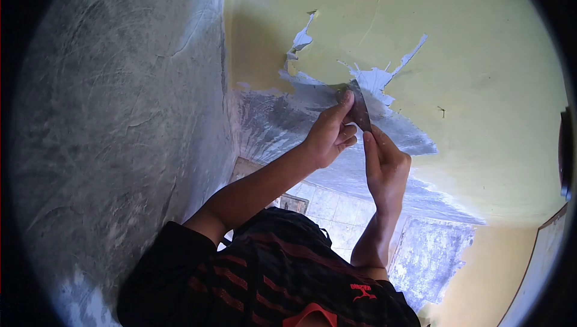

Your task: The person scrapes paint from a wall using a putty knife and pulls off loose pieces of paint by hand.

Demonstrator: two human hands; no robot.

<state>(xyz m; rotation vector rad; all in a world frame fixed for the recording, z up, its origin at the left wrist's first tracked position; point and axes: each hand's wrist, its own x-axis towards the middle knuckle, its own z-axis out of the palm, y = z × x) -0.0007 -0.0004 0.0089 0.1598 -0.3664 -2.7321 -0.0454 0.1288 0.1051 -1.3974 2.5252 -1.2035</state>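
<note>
Near the frame's centre, both hands are closed together on one dark flat piece: the left hand thumbs its upper left edge, the right hand pinches its lower end, below peeling paint

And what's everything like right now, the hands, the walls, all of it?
Left hand, fingers curled
Right hand, fingers pinching
Dark flat blade, held in both hands
Yellow paint, partly peeled off
Gray wall, scratched
Black-and-red shirt, being worn
</note>
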